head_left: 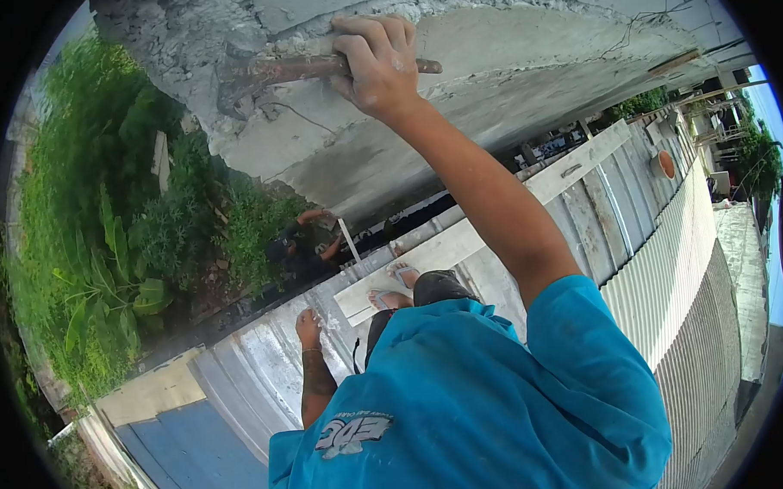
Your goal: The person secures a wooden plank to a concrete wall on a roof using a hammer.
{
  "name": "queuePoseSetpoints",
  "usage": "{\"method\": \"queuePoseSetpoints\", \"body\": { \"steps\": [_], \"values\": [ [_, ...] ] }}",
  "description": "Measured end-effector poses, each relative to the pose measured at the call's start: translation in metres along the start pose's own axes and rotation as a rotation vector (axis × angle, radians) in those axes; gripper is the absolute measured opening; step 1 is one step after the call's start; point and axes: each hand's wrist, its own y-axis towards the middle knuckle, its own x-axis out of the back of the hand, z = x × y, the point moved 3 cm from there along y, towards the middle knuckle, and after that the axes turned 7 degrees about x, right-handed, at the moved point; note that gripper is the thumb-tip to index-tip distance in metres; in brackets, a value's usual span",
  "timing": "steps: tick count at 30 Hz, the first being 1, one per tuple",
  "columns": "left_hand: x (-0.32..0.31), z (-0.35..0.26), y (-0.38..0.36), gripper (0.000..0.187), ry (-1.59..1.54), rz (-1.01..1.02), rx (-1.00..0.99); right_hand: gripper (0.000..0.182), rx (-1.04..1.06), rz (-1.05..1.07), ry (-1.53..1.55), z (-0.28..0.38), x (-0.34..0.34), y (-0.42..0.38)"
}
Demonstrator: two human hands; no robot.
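Note:
My right hand (378, 68) is raised against the rough concrete and wrapped around the wooden handle of a hammer (316, 68). The hammer's head end is smeared by motion and lies over the broken edge of a grey concrete slab (488, 51). My left hand (308, 328) hangs low on the other side of my body, above the metal roofing, with its fingers curled in and nothing visible in them. Both of my feet, in sandals (385, 298), stand on a pale board (444, 258) laid over the roof.
Corrugated roofing (258, 370) stretches below me to both sides. Down in the gap between roof and concrete, another person (301, 248) is beside a pale upright strip (348, 240). Dense green plants (106, 211) grow at the left. An orange-brown round object (665, 164) sits on the roof.

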Motion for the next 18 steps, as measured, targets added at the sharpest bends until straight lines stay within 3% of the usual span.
{"method": "queuePoseSetpoints", "body": {
  "steps": [2, 4, 6, 10, 12, 13, 18],
  "values": [
    [-0.003, -0.004, 0.003, 0.028, -0.082, -0.023, -0.07, 0.039, -0.018, 0.013, 0.042, 0.001, -0.002, -0.001],
    [-0.015, -0.018, -0.021, 0.039, -0.094, -0.078, -0.072, 0.037, 0.006, -0.036, 0.025, 0.007, -0.003, 0.004],
    [-0.017, 0.0, -0.018, 0.046, -0.05, -0.056, -0.128, 0.035, 0.004, -0.015, 0.015, 0.006, -0.005, 0.001],
    [-0.029, 0.041, -0.04, 0.04, 0.011, -0.143, -0.034, 0.033, -0.002, -0.002, -0.003, 0.006, -0.007, 0.001],
    [-0.023, 0.109, -0.004, 0.031, 0.176, -0.197, -0.121, 0.032, -0.001, -0.008, 0.014, 0.006, -0.005, 0.003],
    [-0.028, 0.118, -0.018, 0.043, 0.161, -0.265, -0.037, 0.033, -0.022, 0.017, 0.0, 0.006, -0.006, 0.001],
    [-0.04, 0.142, -0.049, 0.046, 0.203, -0.271, 0.052, 0.042, -0.04, 0.015, 0.059, 0.003, -0.004, 0.002]
  ]
}}
